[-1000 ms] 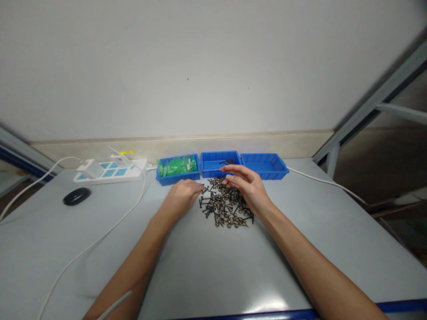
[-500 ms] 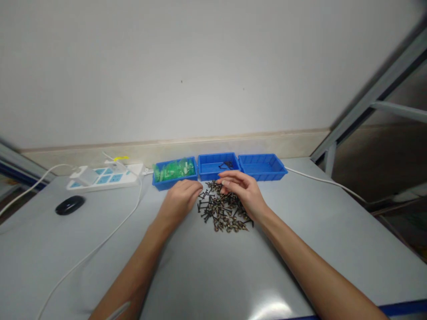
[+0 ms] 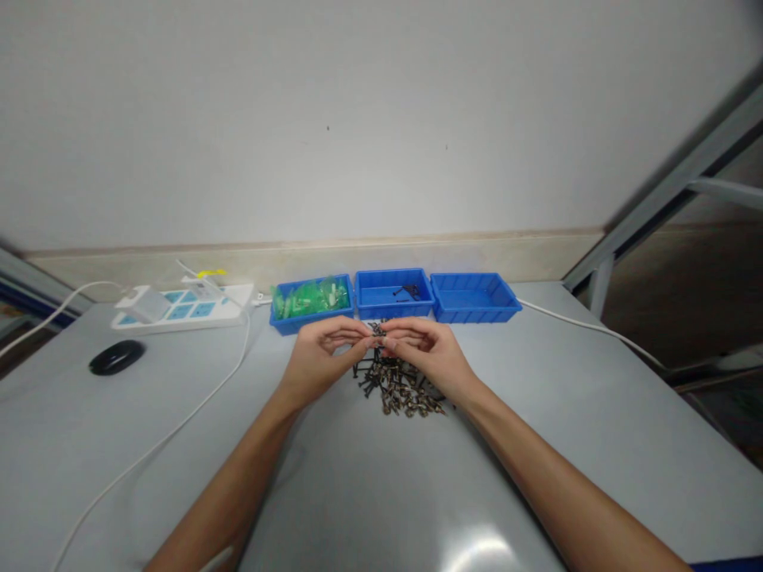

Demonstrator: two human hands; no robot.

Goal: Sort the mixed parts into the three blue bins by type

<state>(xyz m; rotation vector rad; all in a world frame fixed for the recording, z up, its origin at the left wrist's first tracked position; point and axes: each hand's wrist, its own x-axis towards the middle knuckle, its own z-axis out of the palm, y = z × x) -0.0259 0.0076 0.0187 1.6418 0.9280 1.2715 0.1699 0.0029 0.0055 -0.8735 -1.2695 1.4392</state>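
Note:
My left hand (image 3: 327,356) and my right hand (image 3: 434,349) meet over the far part of a pile of mixed screws (image 3: 405,389). Thumb and fingers are closed together on both, tip to tip. Whatever sits between the fingertips is too small and covered to make out. Dark straight screws lie mostly on the pile's left; brassy ones with ringed ends fill its front. Just beyond my hands, a middle blue bin (image 3: 381,305) contains several dark screws (image 3: 408,291).
Left of the middle bin, a blue bin (image 3: 292,325) holds green plastic packets (image 3: 315,297); another blue bin (image 3: 477,311) stands to its right. Farther left are a white power strip (image 3: 226,314), a black mouse (image 3: 117,357) and a white cable (image 3: 172,438). A wall rises behind.
My left hand has moved right and turned, closing its fingertips against those of my right hand. The right hand has shifted slightly left and closed. The view has tilted a little.

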